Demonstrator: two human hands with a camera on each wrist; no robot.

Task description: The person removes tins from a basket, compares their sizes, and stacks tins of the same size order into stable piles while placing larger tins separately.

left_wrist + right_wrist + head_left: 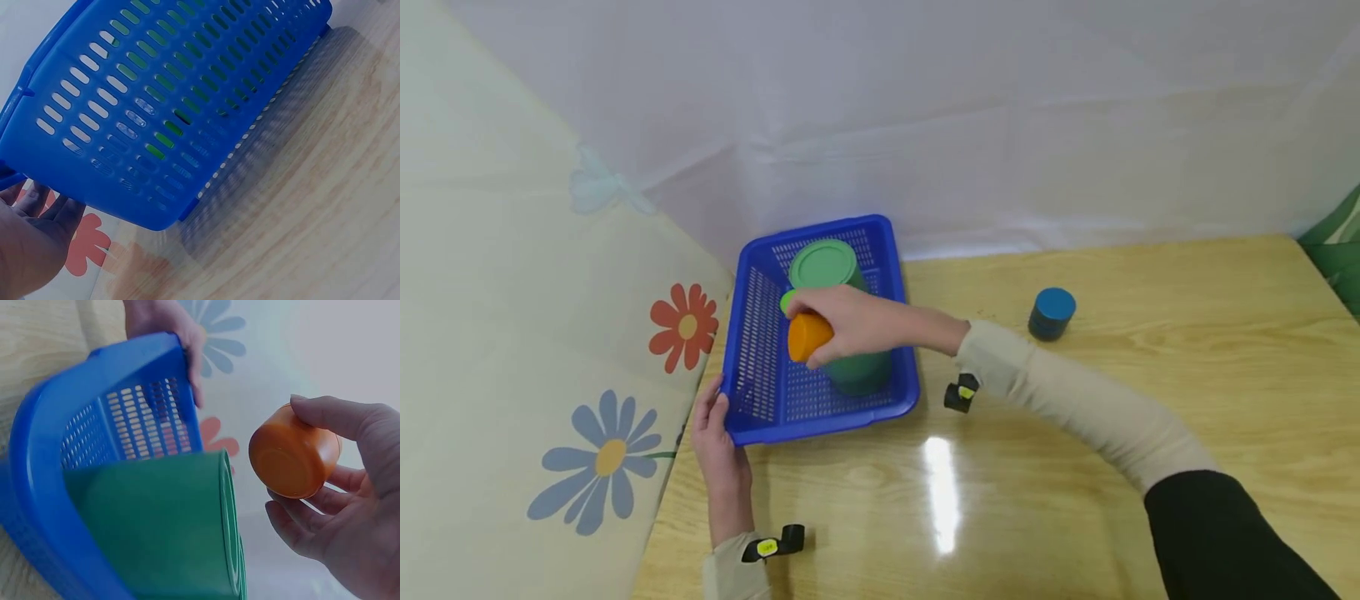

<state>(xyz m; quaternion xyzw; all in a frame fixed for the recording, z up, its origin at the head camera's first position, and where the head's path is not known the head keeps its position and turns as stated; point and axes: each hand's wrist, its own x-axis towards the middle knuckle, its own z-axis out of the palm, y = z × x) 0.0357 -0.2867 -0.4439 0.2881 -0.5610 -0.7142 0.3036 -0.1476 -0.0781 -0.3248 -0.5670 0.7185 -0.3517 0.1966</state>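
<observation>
My right hand (853, 321) holds a small round orange container (808, 337) over the blue plastic basket (741, 333). In the right wrist view the thumb and fingers pinch the orange container (290, 456) by its sides, its flat end showing. My left hand (718, 433) grips the basket's near left corner by the rim. Inside the basket are a green canister with a paler lid (823, 264) and another dark green canister (861, 375), partly covered by my right hand and forearm. A bright green item (787, 301) peeks out beside my right fingers; its kind is hidden.
A short dark blue container with a lighter blue top (1052, 313) stands on the wooden table (1000, 500), right of the basket. A pale cloth wall (1000, 167) rises behind the table, and a flower-printed sheet (497, 333) hangs at the left.
</observation>
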